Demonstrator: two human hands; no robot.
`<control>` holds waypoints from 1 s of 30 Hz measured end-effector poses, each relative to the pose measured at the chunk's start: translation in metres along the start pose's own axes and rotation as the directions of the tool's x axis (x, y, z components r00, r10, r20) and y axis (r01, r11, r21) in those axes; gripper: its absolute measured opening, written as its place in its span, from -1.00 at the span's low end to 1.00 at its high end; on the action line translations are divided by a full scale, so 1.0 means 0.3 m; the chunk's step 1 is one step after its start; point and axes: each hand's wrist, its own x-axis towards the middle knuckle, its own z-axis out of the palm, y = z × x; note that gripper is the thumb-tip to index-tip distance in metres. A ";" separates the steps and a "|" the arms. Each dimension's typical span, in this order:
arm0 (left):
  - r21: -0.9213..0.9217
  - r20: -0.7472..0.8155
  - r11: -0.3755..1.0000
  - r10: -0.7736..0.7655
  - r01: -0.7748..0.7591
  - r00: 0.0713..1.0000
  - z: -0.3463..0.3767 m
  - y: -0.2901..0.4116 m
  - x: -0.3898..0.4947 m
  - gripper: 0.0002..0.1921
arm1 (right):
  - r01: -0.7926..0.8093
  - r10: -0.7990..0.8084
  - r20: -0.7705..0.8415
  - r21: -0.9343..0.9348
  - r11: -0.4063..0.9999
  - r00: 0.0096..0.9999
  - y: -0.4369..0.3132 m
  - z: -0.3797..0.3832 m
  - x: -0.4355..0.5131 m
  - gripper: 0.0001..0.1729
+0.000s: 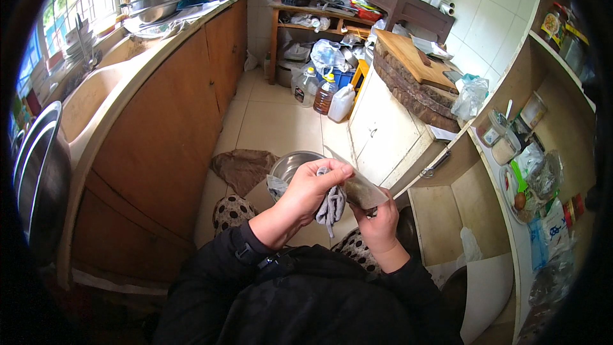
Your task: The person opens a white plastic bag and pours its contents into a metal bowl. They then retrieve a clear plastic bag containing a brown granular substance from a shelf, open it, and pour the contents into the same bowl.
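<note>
A crumpled grey cloth [331, 205] hangs from my left hand [304, 187], gripped between the fingers and palm. The thumb of that hand lies at the edge of a translucent plastic packet [364, 191] with brownish-green contents. On the other side, my right hand [380, 227] grips the packet's lower right end, its fingers partly hidden behind it. Beneath my hands is a stainless steel bowl [293, 164], largely covered by my left hand. Another clear plastic piece [277, 187] shows at the bowl's near left side.
A brown cloth [243, 167] lies on the tiled floor. Wooden cabinets [158, 129] under a sink counter run along the left. Ahead stand plastic bottles [325, 93] and a white cabinet [385, 129] bearing a cutting board [412, 60]. Open shelves [507, 201] with jars and bags rise at right.
</note>
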 end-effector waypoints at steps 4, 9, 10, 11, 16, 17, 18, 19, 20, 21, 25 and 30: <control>-0.020 -0.018 0.999 0.025 -0.025 1.000 -0.002 -0.008 0.000 -0.87 | -0.013 0.013 0.011 0.005 1.000 1.000 0.001 0.001 -0.002 -0.40; -0.033 -0.031 0.998 0.050 -0.051 0.998 -0.006 -0.027 0.010 -0.88 | -0.017 0.016 0.021 0.030 0.999 1.000 -0.005 0.003 -0.003 -0.42; -0.019 -0.027 0.998 0.066 -0.067 0.997 -0.007 -0.030 0.011 -0.88 | -0.022 0.021 0.025 0.039 0.999 0.999 -0.006 0.004 -0.003 -0.43; -0.021 -0.023 0.997 0.071 -0.072 0.997 -0.009 -0.033 0.013 -0.88 | -0.028 0.027 0.029 0.048 0.998 0.999 -0.008 0.005 -0.003 -0.43; 0.002 -0.042 0.995 0.099 -0.099 0.994 -0.008 -0.043 0.016 -0.87 | -0.054 0.049 0.047 0.104 0.993 0.998 -0.008 0.017 -0.009 -0.45; 0.011 -0.048 0.994 0.108 -0.108 0.993 -0.006 -0.045 0.019 -0.87 | -0.078 0.071 0.060 0.125 0.989 0.996 -0.008 0.020 -0.013 -0.45; 0.020 -0.053 0.993 0.118 -0.117 0.992 -0.004 -0.046 0.022 -0.87 | -0.104 0.094 0.074 0.149 0.983 0.993 -0.008 0.023 -0.018 -0.45; 0.049 -0.064 0.992 0.123 -0.120 0.990 -0.003 -0.047 0.024 -0.87 | -0.133 0.119 0.092 0.170 0.976 0.989 -0.008 0.028 -0.022 -0.44; 0.078 -0.074 0.989 0.128 -0.122 0.989 -0.001 -0.049 0.026 -0.87 | -0.165 0.145 0.113 0.192 0.967 0.983 -0.006 0.033 -0.025 -0.43; 0.095 -0.073 0.986 0.143 -0.136 0.987 0.000 -0.049 0.028 -0.87 | -0.196 0.170 0.134 0.214 0.957 0.976 -0.005 0.037 -0.028 -0.43; 0.120 -0.091 0.983 0.153 -0.142 0.984 0.002 -0.049 0.037 -0.87 | -0.199 0.159 0.152 0.301 0.933 0.976 -0.002 0.046 -0.033 -0.38; 0.131 -0.129 0.982 0.151 -0.134 0.980 0.009 -0.050 0.039 -0.88 | -0.185 0.131 0.187 0.311 0.932 0.974 -0.006 0.043 -0.033 -0.34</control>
